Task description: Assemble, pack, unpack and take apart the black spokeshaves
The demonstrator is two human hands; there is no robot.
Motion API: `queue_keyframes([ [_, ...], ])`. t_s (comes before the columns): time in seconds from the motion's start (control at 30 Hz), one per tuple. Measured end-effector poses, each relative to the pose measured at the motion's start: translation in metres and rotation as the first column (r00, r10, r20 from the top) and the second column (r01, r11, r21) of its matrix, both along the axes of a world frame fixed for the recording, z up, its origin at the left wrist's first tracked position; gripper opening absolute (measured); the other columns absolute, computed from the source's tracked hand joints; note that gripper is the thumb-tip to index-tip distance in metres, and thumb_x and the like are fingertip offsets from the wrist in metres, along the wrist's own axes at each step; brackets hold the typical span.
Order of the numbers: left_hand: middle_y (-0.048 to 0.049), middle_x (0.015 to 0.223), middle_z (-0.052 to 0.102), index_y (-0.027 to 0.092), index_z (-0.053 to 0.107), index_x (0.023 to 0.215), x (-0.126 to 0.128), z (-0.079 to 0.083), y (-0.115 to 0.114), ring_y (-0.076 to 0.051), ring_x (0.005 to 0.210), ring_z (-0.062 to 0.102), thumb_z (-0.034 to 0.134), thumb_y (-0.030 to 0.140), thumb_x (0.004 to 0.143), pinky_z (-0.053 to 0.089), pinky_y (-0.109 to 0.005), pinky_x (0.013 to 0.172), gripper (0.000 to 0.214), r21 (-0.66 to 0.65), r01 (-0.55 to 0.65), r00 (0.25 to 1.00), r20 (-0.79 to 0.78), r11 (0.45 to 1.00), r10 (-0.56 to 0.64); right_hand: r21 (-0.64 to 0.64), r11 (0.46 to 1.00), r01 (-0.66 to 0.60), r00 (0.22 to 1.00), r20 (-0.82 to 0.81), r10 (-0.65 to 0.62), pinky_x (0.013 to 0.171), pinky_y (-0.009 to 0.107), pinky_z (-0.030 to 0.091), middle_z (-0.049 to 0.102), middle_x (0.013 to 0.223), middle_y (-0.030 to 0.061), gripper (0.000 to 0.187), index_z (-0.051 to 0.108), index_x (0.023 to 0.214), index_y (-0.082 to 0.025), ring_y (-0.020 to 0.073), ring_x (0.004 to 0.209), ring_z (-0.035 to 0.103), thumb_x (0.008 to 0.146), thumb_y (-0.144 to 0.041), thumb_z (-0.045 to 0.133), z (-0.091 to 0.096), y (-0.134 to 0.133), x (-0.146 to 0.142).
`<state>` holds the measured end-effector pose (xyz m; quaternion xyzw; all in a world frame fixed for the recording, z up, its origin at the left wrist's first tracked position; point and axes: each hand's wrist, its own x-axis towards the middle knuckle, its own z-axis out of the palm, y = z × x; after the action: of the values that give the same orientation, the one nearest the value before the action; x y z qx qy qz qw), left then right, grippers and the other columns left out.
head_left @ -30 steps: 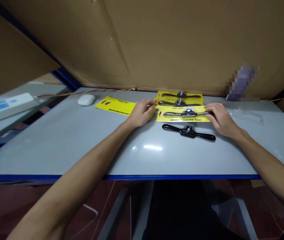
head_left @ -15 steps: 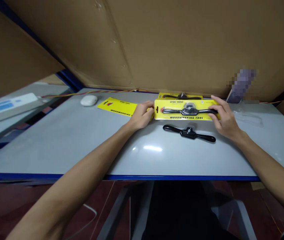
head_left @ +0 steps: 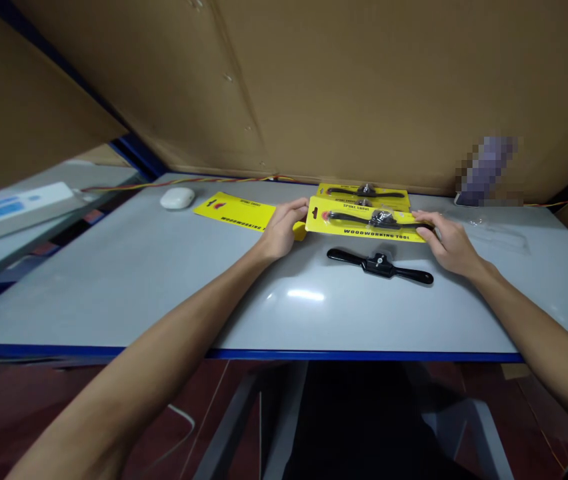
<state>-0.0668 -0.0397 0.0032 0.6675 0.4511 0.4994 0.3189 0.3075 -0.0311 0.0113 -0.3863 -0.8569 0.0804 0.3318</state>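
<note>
A packaged spokeshave (head_left: 359, 228) on a yellow "Spoke Shave Woodworking Tool" card lies tilted back between my hands. My right hand (head_left: 449, 243) grips its right end, thumb at the front edge and fingers behind. At the left end, my left hand (head_left: 285, 230) has its fingers closed against the card's edge; the fingertips are partly hidden. Under that hand a flat yellow backing card (head_left: 237, 212) rests on the table. In front of the package lies a loose black spokeshave (head_left: 380, 265), handles pointing left and right.
More packaged spokeshaves (head_left: 364, 191) lie behind, near the cardboard wall (head_left: 344, 93). A clear plastic blister (head_left: 501, 235) is at right, by a propped phone (head_left: 484, 173). A white rounded case (head_left: 177, 198) and a power strip (head_left: 24, 210) are at left.
The package in my hands has tipped back and lowered, showing more of the packages behind it. My right hand has come down slightly with it. The loose spokeshave stays put.
</note>
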Motion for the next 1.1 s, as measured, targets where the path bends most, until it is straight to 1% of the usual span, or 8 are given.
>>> queue_keyframes([
  [0.07, -0.0016, 0.075, 0.058, 0.019, 0.059, 0.075, -0.0002, -0.0011, 0.0009, -0.019, 0.075, 0.053, 0.053, 0.047, 0.082, 0.045, -0.030, 0.072, 0.029, -0.012, 0.018, 0.999, 0.030, 1.000, -0.018, -0.028, 1.000, 0.001, 1.000, -0.004, -0.001, 0.107, 0.054, 0.056, 0.076, 0.136, 0.0115, 0.026, 0.066, 0.124, -0.024, 0.0321, 0.129, 0.070, 0.105, -0.035, 0.051, 0.0007, -0.0008, -0.0004],
  [0.13, -0.0018, 0.076, 0.058, 0.019, 0.059, 0.076, -0.0002, -0.0007, 0.0009, -0.019, 0.075, 0.053, 0.053, 0.046, 0.082, 0.045, -0.030, 0.072, 0.029, -0.011, 0.022, 0.999, 0.024, 1.000, -0.022, -0.043, 0.999, 0.010, 1.000, 0.003, -0.010, 0.103, 0.051, 0.058, 0.078, 0.133, 0.0098, 0.028, 0.068, 0.124, -0.025, 0.0317, 0.123, 0.073, 0.104, -0.035, 0.052, 0.0009, -0.0013, -0.0009],
  [0.27, -0.0026, 0.077, 0.062, 0.019, 0.059, 0.075, 0.0011, 0.0026, -0.0022, -0.021, 0.080, 0.056, 0.051, 0.043, 0.084, 0.046, -0.031, 0.075, 0.027, 0.021, -0.006, 0.998, -0.058, 1.000, 0.007, -0.057, 0.998, 0.011, 0.997, 0.072, -0.007, 0.099, 0.049, 0.060, 0.081, 0.124, 0.0089, 0.030, 0.075, 0.121, -0.023, 0.0312, 0.113, 0.077, 0.103, -0.036, 0.054, -0.0006, -0.0005, -0.0009],
  [0.43, -0.0029, 0.078, 0.064, 0.019, 0.061, 0.077, 0.0027, 0.0035, -0.0046, -0.022, 0.081, 0.057, 0.049, 0.041, 0.084, 0.048, -0.032, 0.076, 0.026, 0.043, 0.005, 0.995, -0.099, 0.999, -0.001, -0.078, 0.997, 0.004, 0.995, 0.101, 0.004, 0.103, 0.053, 0.058, 0.079, 0.129, 0.0100, 0.033, 0.078, 0.121, -0.022, 0.0329, 0.118, 0.075, 0.102, -0.037, 0.055, -0.0015, 0.0014, -0.0002],
  [0.6, -0.0033, 0.078, 0.062, 0.019, 0.059, 0.077, 0.0021, 0.0018, -0.0029, -0.022, 0.079, 0.056, 0.049, 0.040, 0.083, 0.048, -0.033, 0.075, 0.024, 0.052, 0.003, 0.996, -0.093, 0.999, 0.002, -0.078, 0.997, 0.011, 0.994, 0.112, -0.002, 0.100, 0.052, 0.059, 0.080, 0.127, 0.0112, 0.035, 0.078, 0.122, -0.020, 0.0328, 0.115, 0.076, 0.103, -0.036, 0.054, -0.0012, 0.0013, -0.0005],
  [0.83, -0.0029, 0.076, 0.061, 0.020, 0.057, 0.075, 0.0010, 0.0030, -0.0029, -0.022, 0.077, 0.055, 0.048, 0.042, 0.082, 0.048, -0.034, 0.074, 0.025, 0.083, 0.011, 0.993, -0.120, 0.996, -0.001, -0.089, 0.995, 0.049, 0.990, 0.135, -0.037, 0.097, 0.053, 0.059, 0.080, 0.127, 0.0102, 0.036, 0.078, 0.125, -0.022, 0.0335, 0.113, 0.076, 0.103, -0.036, 0.053, -0.0021, 0.0008, -0.0002],
  [1.0, -0.0034, 0.076, 0.060, 0.021, 0.057, 0.075, 0.0006, 0.0032, -0.0039, -0.023, 0.079, 0.053, 0.049, 0.043, 0.083, 0.046, -0.034, 0.076, 0.025, 0.072, 0.031, 0.991, -0.128, 0.997, -0.021, -0.081, 0.994, 0.078, 0.986, 0.151, -0.065, 0.095, 0.056, 0.059, 0.080, 0.127, 0.0099, 0.035, 0.078, 0.125, -0.023, 0.0347, 0.112, 0.077, 0.103, -0.037, 0.053, -0.0027, 0.0008, 0.0004],
  [1.1, -0.0032, 0.076, 0.059, 0.021, 0.057, 0.075, 0.0013, 0.0037, -0.0051, -0.023, 0.078, 0.052, 0.049, 0.044, 0.082, 0.045, -0.034, 0.075, 0.026, 0.061, 0.023, 0.992, -0.127, 0.998, -0.015, -0.078, 0.993, 0.092, 0.984, 0.159, -0.078, 0.095, 0.054, 0.059, 0.080, 0.127, 0.0080, 0.034, 0.077, 0.125, -0.026, 0.0333, 0.112, 0.077, 0.104, -0.037, 0.053, -0.0030, 0.0008, 0.0006],
])
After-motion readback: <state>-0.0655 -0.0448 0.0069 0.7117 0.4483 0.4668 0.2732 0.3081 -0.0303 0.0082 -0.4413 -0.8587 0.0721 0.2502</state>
